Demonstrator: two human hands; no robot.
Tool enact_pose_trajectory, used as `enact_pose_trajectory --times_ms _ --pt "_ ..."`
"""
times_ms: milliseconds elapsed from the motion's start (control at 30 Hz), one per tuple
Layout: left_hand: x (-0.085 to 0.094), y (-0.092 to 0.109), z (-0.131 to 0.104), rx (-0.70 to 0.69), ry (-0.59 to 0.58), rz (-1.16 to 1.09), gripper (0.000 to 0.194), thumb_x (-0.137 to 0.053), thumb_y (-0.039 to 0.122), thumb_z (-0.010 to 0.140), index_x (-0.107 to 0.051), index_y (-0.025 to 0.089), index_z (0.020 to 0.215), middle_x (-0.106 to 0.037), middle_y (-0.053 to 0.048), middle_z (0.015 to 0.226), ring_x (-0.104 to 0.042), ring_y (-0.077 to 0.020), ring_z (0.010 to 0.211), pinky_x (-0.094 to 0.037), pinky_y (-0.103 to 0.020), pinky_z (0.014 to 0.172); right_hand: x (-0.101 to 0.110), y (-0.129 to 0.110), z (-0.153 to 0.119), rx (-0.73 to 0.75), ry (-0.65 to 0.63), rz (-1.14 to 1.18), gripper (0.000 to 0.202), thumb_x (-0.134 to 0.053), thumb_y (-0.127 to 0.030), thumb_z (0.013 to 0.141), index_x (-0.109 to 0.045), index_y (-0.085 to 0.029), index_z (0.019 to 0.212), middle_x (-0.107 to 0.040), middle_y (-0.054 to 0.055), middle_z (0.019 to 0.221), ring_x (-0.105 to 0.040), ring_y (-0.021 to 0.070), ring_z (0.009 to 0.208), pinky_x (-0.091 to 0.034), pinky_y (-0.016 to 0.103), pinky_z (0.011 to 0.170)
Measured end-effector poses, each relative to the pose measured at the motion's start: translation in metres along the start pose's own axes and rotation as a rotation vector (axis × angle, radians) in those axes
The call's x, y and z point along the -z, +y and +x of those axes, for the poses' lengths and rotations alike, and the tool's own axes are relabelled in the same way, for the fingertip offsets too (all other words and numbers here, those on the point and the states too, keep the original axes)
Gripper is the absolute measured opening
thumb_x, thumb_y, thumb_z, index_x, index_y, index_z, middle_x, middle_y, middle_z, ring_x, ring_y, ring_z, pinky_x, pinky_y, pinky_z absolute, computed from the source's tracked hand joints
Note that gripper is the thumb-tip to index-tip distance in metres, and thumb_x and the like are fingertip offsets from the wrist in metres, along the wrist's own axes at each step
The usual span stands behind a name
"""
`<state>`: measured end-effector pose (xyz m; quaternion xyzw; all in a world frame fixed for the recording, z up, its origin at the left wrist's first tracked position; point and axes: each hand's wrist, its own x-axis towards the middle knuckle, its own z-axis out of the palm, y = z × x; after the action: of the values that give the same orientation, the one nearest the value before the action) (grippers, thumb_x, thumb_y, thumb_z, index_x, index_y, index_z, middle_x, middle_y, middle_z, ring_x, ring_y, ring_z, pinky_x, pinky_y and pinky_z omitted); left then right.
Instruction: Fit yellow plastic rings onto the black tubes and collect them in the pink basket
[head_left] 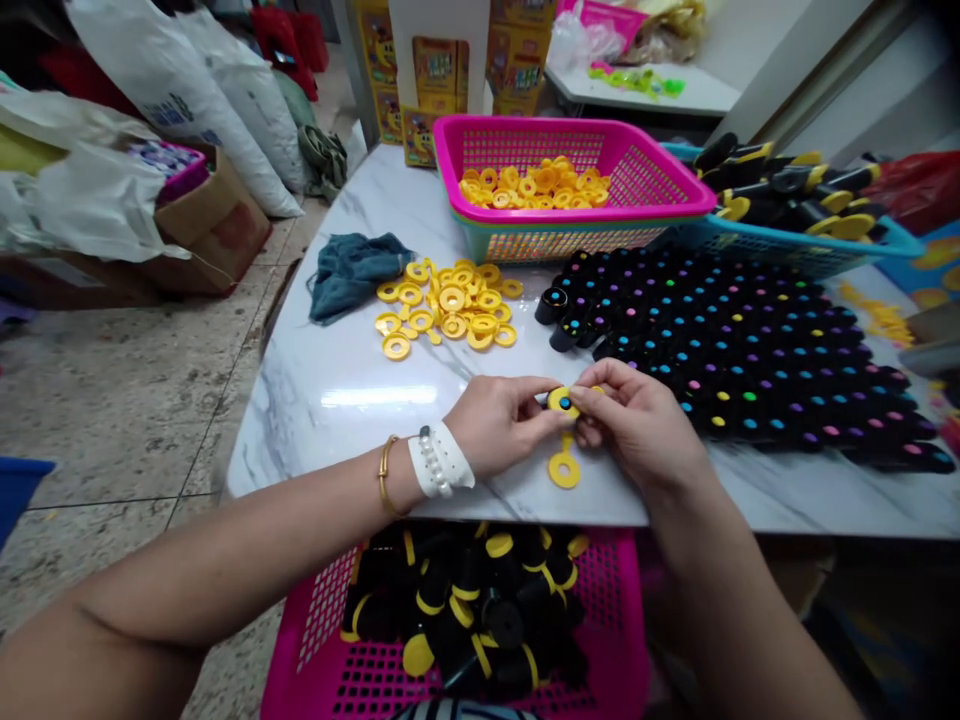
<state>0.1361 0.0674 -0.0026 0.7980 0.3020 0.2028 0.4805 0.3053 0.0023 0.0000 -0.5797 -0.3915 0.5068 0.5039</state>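
Near the table's front edge, my left hand (504, 420) pinches a small black cylinder topped by a yellow ring (559, 400), with a blue dot showing in the ring's hole. My right hand (630, 410) grips the same piece from the other side, thumb and fingers pressed at the ring. Most of the black cylinder is hidden by my fingers. Just below my fingertips a loose yellow ring (564, 469) shows against the tabletop. A pile of yellow rings (454, 303) lies beyond my left hand. Rows of black cylinders (739, 340) with coloured dots stand to the right.
A pink basket (570, 128) with yellow rings stands at the back, beside a blue basket (772, 245) of black and yellow pieces. A dark teal cloth (351, 275) lies left. Below the table edge sits another pink basket (628, 600) of finished-looking pieces. Sacks (180, 100) fill the left floor.
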Motion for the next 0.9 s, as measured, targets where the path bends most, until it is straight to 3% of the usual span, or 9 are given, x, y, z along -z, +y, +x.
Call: enact_pose_trajectory --times_ms 133,233,400,667,833,900 --pt "-0.004 0.002 0.0 -0.043 0.026 0.107 0.016 -0.066 0.025 0.08 -0.068 0.016 0.094 -0.064 0.003 0.065 -0.055 -0.0098 0.059 -0.038 -0.02 0.057 0.006 0.004 0.002 -0.027 -0.051 0.069 0.023 -0.076 -0.03 0.076 -0.056 -0.019 0.078 -0.052 -0.007 0.044 -0.046 0.0069 0.038 -0.036 0.018 0.041" --pt "-0.007 0.004 0.001 -0.069 0.048 0.201 0.007 -0.062 0.021 0.082 -0.066 0.016 0.084 -0.063 0.002 0.063 -0.054 -0.0101 0.057 -0.036 -0.021 0.056 0.005 0.004 -0.001 0.015 0.02 0.018 0.022 -0.076 -0.031 0.076 -0.057 -0.018 0.078 -0.052 -0.007 0.045 -0.044 0.0063 0.037 -0.033 0.018 0.039" --pt "-0.008 0.005 0.001 -0.091 0.06 0.311 0.008 -0.061 0.022 0.082 -0.066 0.016 0.08 -0.063 0.001 0.062 -0.053 -0.0117 0.054 -0.034 -0.023 0.053 0.0 -0.004 -0.008 0.1 0.109 -0.104 0.021 -0.074 -0.033 0.078 -0.058 -0.019 0.077 -0.051 -0.007 0.047 -0.042 0.006 0.037 -0.031 0.018 0.037" --pt "-0.004 0.001 0.005 -0.075 0.058 0.275 0.007 -0.063 0.023 0.078 -0.067 0.016 0.078 -0.065 0.001 0.062 -0.056 -0.0117 0.055 -0.036 -0.022 0.054 -0.001 -0.004 -0.001 -0.009 0.073 -0.089 0.029 -0.077 -0.039 0.073 -0.056 -0.019 0.075 -0.046 -0.008 0.047 -0.035 0.0054 0.035 -0.024 0.018 0.035" --pt "-0.003 0.004 0.004 -0.064 0.059 0.235 0.009 -0.064 0.021 0.076 -0.068 0.016 0.082 -0.066 0.001 0.062 -0.059 -0.012 0.056 -0.04 -0.023 0.057 0.001 0.002 -0.001 0.032 0.07 -0.1 0.027 -0.075 -0.038 0.076 -0.054 -0.02 0.077 -0.047 -0.009 0.047 -0.038 0.0058 0.035 -0.027 0.019 0.036" --pt "0.0 0.006 0.004 0.002 0.027 0.131 0.013 -0.065 0.025 0.076 -0.067 0.016 0.086 -0.066 0.001 0.061 -0.059 -0.0123 0.055 -0.042 -0.023 0.056 0.0 0.002 -0.002 0.039 0.058 -0.119 0.027 -0.074 -0.037 0.077 -0.053 -0.021 0.079 -0.049 -0.008 0.05 -0.039 0.0058 0.037 -0.028 0.018 0.036"
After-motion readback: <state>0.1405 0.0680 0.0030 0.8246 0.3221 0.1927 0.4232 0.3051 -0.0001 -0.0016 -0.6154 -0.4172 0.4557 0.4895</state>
